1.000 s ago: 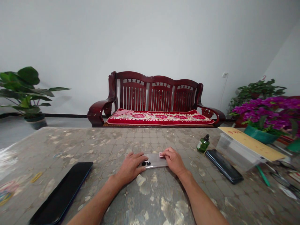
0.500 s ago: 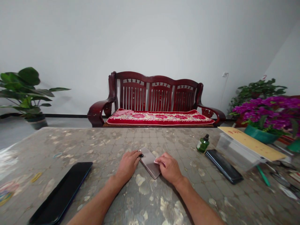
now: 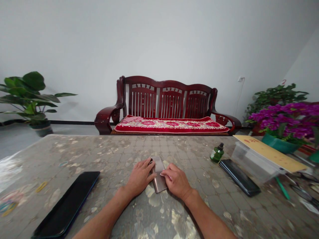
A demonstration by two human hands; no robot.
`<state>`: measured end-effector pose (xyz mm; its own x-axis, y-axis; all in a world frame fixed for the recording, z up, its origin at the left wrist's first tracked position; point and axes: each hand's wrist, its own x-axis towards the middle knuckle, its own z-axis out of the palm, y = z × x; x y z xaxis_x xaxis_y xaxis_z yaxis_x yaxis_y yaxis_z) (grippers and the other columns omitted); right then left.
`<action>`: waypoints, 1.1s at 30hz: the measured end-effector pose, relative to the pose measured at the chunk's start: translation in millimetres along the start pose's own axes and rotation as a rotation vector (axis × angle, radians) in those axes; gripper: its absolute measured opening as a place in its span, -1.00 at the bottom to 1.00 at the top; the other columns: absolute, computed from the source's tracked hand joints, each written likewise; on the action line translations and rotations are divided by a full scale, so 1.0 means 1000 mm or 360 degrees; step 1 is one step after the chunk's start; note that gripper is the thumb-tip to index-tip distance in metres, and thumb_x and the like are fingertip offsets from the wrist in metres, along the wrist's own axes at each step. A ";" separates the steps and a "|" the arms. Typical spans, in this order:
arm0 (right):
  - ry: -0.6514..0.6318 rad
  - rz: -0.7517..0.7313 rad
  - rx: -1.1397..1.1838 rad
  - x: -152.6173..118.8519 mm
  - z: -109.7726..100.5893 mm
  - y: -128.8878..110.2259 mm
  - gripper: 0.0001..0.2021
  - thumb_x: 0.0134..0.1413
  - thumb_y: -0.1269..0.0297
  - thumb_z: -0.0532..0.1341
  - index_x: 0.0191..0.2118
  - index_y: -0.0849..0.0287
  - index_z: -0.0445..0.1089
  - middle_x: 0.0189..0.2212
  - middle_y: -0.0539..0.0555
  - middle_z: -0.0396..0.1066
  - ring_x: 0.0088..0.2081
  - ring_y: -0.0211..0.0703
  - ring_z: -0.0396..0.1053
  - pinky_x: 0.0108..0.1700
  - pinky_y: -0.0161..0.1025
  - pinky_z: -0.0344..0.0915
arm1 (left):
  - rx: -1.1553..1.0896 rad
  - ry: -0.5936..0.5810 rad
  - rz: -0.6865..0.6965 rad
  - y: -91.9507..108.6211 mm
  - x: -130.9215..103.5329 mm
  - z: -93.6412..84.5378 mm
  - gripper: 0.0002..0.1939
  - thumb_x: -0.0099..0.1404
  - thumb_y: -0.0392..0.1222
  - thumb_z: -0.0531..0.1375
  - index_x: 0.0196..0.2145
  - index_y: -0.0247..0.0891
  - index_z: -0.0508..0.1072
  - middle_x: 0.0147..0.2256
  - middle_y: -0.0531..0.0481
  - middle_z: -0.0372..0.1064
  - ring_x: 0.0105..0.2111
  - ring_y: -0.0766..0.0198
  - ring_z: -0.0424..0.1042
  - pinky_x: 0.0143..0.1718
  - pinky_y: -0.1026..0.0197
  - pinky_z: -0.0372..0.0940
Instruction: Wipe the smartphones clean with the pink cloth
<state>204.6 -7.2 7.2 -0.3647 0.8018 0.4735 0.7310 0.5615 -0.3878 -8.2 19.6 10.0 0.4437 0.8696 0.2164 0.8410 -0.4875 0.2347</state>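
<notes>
A greyish-pink phone (image 3: 160, 183) lies on the patterned tablecloth (image 3: 139, 212) between my hands, its dark camera spot near the far left corner. My left hand (image 3: 141, 176) rests on the phone's left side, fingers over the camera corner and thumb across its back. At the right edge of the phone, my right hand (image 3: 176, 179) is closed, thumb and index finger pinched over its surface. A small pale bit shows at those fingertips, too small to name.
A dark phone (image 3: 67, 205) lies at left near rubber bands (image 3: 41, 186). To the right are a green bottle (image 3: 217, 153), a black case (image 3: 239, 177), a clear box (image 3: 256, 162), a green pen (image 3: 282, 188) and glasses (image 3: 302, 192). A wooden bench (image 3: 171, 103) stands beyond.
The greyish-pink phone has turned more upright in view. My left hand has moved further onto it, its thumb now across the back. My right hand has shifted slightly left over it.
</notes>
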 end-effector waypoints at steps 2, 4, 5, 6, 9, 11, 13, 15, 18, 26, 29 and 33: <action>0.0000 0.0044 -0.0030 0.004 0.001 0.001 -0.72 0.15 0.55 0.16 -0.21 0.03 0.53 -0.32 0.02 0.37 -0.25 -0.21 0.37 -0.19 -0.33 0.29 | -0.0005 0.0012 0.0024 -0.002 0.000 0.001 -0.55 0.42 -0.06 0.11 0.22 -0.18 0.33 0.29 -0.23 0.17 0.25 -0.07 0.20 0.24 -0.14 0.07; -0.0017 0.0072 -0.0049 0.007 0.001 0.002 -0.73 0.18 0.54 0.16 -0.20 0.03 0.53 -0.30 0.02 0.38 -0.23 -0.21 0.38 -0.16 -0.32 0.30 | 0.0002 0.0028 0.0044 -0.004 0.000 0.002 -0.56 0.44 -0.08 0.07 0.22 -0.17 0.31 0.29 -0.22 0.16 0.25 -0.06 0.20 0.24 -0.14 0.07; -0.0026 0.0072 -0.0052 0.008 0.000 0.002 -0.73 0.18 0.54 0.16 -0.20 0.04 0.53 -0.30 0.02 0.39 -0.23 -0.21 0.38 -0.16 -0.32 0.30 | 0.0007 0.0031 0.0057 -0.005 0.000 0.003 -0.57 0.45 -0.10 0.05 0.23 -0.16 0.31 0.29 -0.21 0.16 0.25 -0.05 0.20 0.24 -0.13 0.08; -0.0031 0.0064 -0.0053 0.008 -0.001 0.001 -0.73 0.17 0.55 0.16 -0.20 0.05 0.53 -0.30 0.02 0.39 -0.23 -0.22 0.38 -0.16 -0.32 0.30 | 0.0010 0.0029 0.0070 -0.006 0.000 0.004 -0.58 0.46 -0.12 0.03 0.23 -0.15 0.30 0.29 -0.20 0.17 0.25 -0.04 0.20 0.24 -0.13 0.08; -0.0056 -0.0023 -0.0038 0.004 -0.003 -0.002 -0.75 0.13 0.56 0.19 -0.24 0.07 0.53 -0.32 0.02 0.38 -0.26 -0.21 0.37 -0.18 -0.32 0.29 | -0.0005 0.0035 0.0083 -0.009 0.000 0.006 -0.59 0.46 -0.20 0.00 0.22 -0.14 0.32 0.28 -0.17 0.18 0.25 -0.02 0.20 0.25 -0.13 0.08; -0.0070 -0.0091 -0.0016 0.002 -0.004 -0.004 -0.76 0.10 0.56 0.20 -0.27 0.08 0.54 -0.33 0.02 0.39 -0.27 -0.21 0.37 -0.18 -0.31 0.28 | -0.0029 0.0060 0.0087 -0.011 0.001 0.008 -0.59 0.46 -0.23 -0.01 0.21 -0.14 0.33 0.27 -0.16 0.20 0.25 -0.01 0.21 0.25 -0.13 0.09; -0.0060 -0.0107 0.0004 0.002 -0.004 -0.005 -0.76 0.10 0.56 0.20 -0.27 0.07 0.54 -0.34 0.02 0.39 -0.27 -0.20 0.36 -0.18 -0.31 0.27 | -0.0057 0.0092 0.0120 -0.013 0.002 0.008 -0.59 0.46 -0.26 -0.03 0.20 -0.16 0.35 0.26 -0.17 0.22 0.24 0.02 0.22 0.25 -0.11 0.11; -0.0022 -0.0054 0.0007 0.003 -0.002 -0.004 -0.76 0.14 0.53 0.18 -0.26 0.06 0.54 -0.34 0.02 0.38 -0.28 -0.21 0.36 -0.19 -0.31 0.27 | -0.0077 0.0103 0.0154 -0.014 0.002 0.008 -0.58 0.45 -0.29 -0.04 0.19 -0.17 0.36 0.24 -0.18 0.25 0.23 0.04 0.24 0.23 -0.08 0.15; 0.0016 0.0029 -0.0006 0.007 0.000 -0.002 -0.77 0.19 0.51 0.17 -0.24 0.05 0.54 -0.34 0.02 0.37 -0.27 -0.20 0.36 -0.20 -0.31 0.27 | -0.0090 0.0101 0.0161 -0.015 0.004 0.008 -0.58 0.44 -0.31 -0.04 0.18 -0.19 0.36 0.24 -0.19 0.26 0.22 0.06 0.26 0.23 -0.06 0.17; -0.0096 -0.0168 0.0028 0.005 -0.002 -0.004 -0.76 0.15 0.53 0.18 -0.25 0.05 0.54 -0.32 0.02 0.39 -0.26 -0.20 0.36 -0.18 -0.30 0.25 | -0.0102 0.0144 0.0163 -0.019 0.004 0.016 -0.54 0.40 -0.39 -0.02 0.19 -0.21 0.35 0.24 -0.20 0.25 0.23 0.05 0.26 0.24 -0.06 0.17; -0.0056 -0.0095 -0.0013 0.007 0.000 -0.001 -0.77 0.19 0.51 0.17 -0.24 0.05 0.53 -0.32 0.02 0.38 -0.26 -0.21 0.35 -0.18 -0.31 0.25 | -0.0118 0.0148 0.0161 -0.021 0.005 0.018 -0.51 0.36 -0.43 -0.01 0.19 -0.22 0.36 0.25 -0.21 0.25 0.23 0.05 0.27 0.24 -0.07 0.17; -0.0028 -0.0024 -0.0081 0.010 0.001 0.001 -0.77 0.19 0.52 0.17 -0.25 0.08 0.53 -0.33 0.03 0.37 -0.25 -0.21 0.34 -0.19 -0.33 0.25 | -0.0110 0.0154 0.0168 -0.020 0.005 0.015 -0.52 0.37 -0.43 -0.02 0.18 -0.24 0.38 0.24 -0.21 0.26 0.23 0.07 0.27 0.24 -0.05 0.18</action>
<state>200.9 1.6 10.5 -0.3857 0.7971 0.4646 0.7536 0.5627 -0.3397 -17.8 34.5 -7.9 0.4937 0.8034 0.3328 0.7666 -0.5828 0.2696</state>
